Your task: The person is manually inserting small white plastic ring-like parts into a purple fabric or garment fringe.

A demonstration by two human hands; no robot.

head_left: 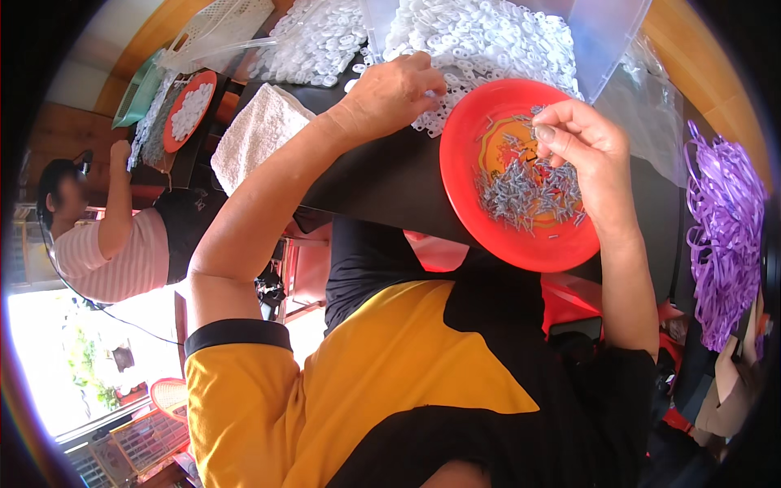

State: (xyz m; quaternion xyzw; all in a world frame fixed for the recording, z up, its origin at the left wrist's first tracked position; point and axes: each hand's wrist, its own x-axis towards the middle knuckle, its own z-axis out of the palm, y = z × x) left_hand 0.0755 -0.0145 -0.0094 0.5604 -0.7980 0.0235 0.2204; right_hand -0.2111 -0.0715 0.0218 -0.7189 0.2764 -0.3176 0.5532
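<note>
My right hand (592, 150) is over the right side of a red plate (457, 175), thumb and forefinger pinched together. Whatever sits between those fingertips is too small to make out. Many small grey metal pin-like pieces (521, 193) lie heaped in the plate, which rests at the table's near edge. My left hand (397, 91) reaches to the front of a large pile of small white plastic pieces with holes (480, 41). Its fingers are curled closed, and what they hold, if anything, is hidden.
A clear plastic bin (606, 37) surrounds the white pile. Nearby are a white cloth (259, 134), a clear bag (643, 114) and purple ribbon strips (724, 236). At left, another person (122, 236) works by a red plate (172, 134) of white pieces.
</note>
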